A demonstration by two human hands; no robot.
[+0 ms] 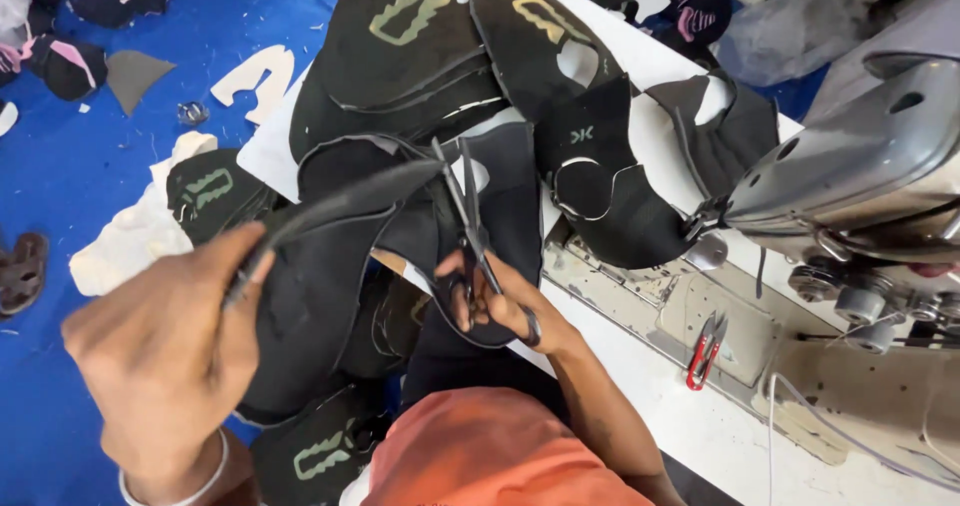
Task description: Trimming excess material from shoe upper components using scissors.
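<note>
My left hand (165, 351) is raised at the lower left and pinches the edge of a black shoe-upper fabric piece (330, 256), holding it stretched out. My right hand (505, 301) grips black scissors (468, 211) by the handles, blades pointing up and slightly apart at the fabric's far end. A stack of black cut pieces with green and yellow logos (420, 56) lies on the white table behind the scissors.
A grey sewing machine (860, 166) stands at right on the white table (700, 426), with red thread snips (705, 351) on its bed. More black pieces (215, 191) and scraps lie on the blue floor (80, 156) at left.
</note>
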